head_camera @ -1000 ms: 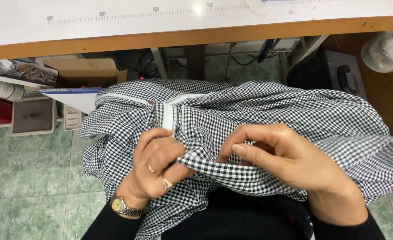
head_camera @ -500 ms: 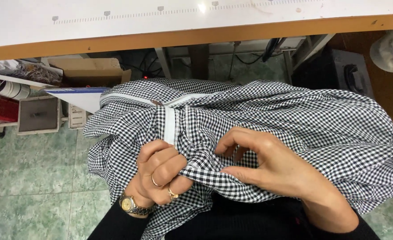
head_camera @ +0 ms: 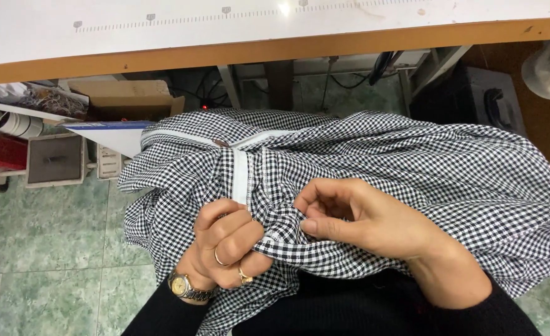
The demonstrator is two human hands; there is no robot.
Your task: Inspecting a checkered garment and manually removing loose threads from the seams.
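Head view: checked shirt (head_camera: 362,180) lies bunched on the person's lap, below the front edge of the sewing table (head_camera: 275,46), spilling toward the green tile floor (head_camera: 45,249) on the left. Left hand (head_camera: 228,246) is clenched on a fold of the cloth just below the white placket strip (head_camera: 241,177), fingers curled in, rings and a wristwatch (head_camera: 181,287) showing. Right hand (head_camera: 362,221) pinches the same edge just beside it, thumb against the fabric, other fingers half curled; the two hands nearly touch. Cardboard box (head_camera: 125,96) and cables sit under the table, well apart from the hands. Risks, as I judge them: grip is narrow and the rest of the shirt hangs loose, so a tug could pull the seam out of the pinch, or the loose left side could slide onto the floor. Bunched layers could also mean a hidden second layer gets caught.
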